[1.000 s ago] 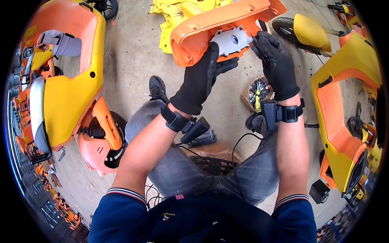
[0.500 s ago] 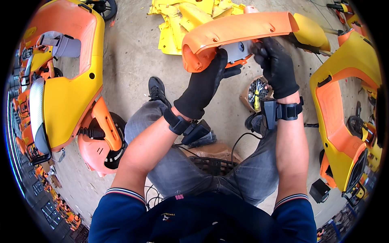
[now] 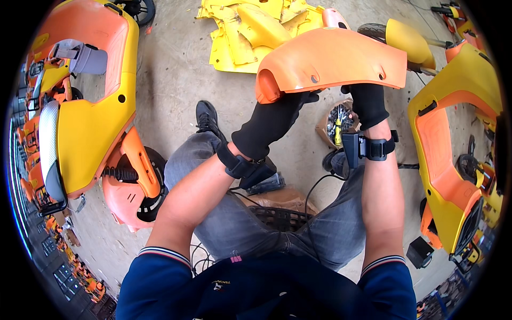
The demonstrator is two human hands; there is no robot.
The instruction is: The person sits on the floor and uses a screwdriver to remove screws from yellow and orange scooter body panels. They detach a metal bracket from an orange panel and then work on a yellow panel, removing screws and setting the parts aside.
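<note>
Your left hand: grasping orange scooter fairing, left end | your right hand: fingers hidden behind it, can't tell grip

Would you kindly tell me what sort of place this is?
Probably a vehicle assembly or repair workshop: a yellow-and-orange vehicle body stands at left, yellow plastic panels lie heaped, and a brown cardboard box holds small parts.

Curved panel: plain orange. Left grip, right grip: gloved black. Shirt navy; sleeve hems striped white/red. Jeans faded grey. Far panels bright yellow. Left scooter body yellow, inner panel orange. Floor beige-grey.
</note>
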